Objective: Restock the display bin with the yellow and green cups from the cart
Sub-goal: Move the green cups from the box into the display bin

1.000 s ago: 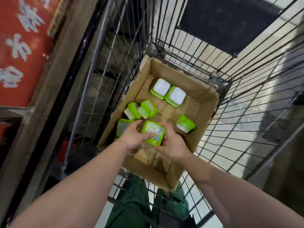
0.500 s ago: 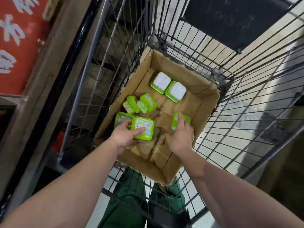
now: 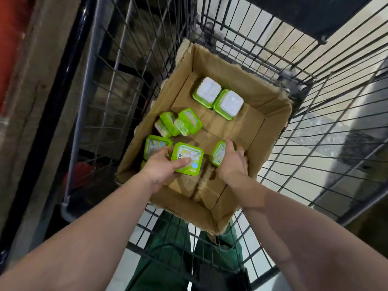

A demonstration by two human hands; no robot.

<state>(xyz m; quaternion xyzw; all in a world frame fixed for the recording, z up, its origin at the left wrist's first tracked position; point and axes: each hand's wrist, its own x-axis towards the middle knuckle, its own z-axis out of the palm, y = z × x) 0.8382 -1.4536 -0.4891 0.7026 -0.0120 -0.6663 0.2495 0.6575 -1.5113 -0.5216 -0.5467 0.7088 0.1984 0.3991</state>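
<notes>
Reaching deeper since a moment ago, right hand (image 3: 232,162) now wraps its fingers around a tilted cup (image 3: 218,153); left hand (image 3: 161,166) pinches a lidded cup (image 3: 186,157) inside the cardboard box (image 3: 270,127) in the wire cart (image 3: 315,101).

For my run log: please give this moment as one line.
left hand: holds cup | right hand: grasping second cup | box in cart

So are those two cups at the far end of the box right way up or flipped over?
Flipped over: the two far cups show plain white bases, while the held cup shows its printed lid.
</notes>
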